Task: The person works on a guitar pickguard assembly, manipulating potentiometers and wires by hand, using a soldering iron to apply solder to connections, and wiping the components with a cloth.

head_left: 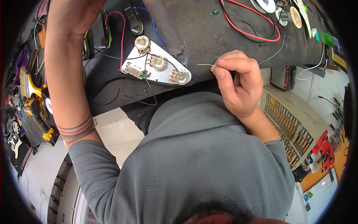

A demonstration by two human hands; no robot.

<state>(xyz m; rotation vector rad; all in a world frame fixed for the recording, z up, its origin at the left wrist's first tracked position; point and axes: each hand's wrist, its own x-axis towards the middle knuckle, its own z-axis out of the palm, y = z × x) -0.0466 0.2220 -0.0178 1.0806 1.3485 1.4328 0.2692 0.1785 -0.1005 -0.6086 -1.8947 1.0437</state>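
My left hand (78, 15) reaches past the top edge, its fingers out of frame, near two black guitar pickups (132, 16) with red and blue leads. My right hand (238, 80) pinches a thin silver solder wire (203, 65), whose free end points left above a metal control plate (132, 78). The roughly triangular plate lies on the dark mat (190, 33) and carries three round potentiometers (159, 62), a switch (133, 69) and black wires (151, 86). A small green component (214, 12) lies farther back.
A solder spool (294, 16) and coiled red-and-black leads (261, 38) are at the back right. A yellow drill (35, 114) and brush (30, 84) crowd the left. A compartmented cabinet (291, 127), a small speaker box (281, 77) and red tools (326, 153) stand to the right.
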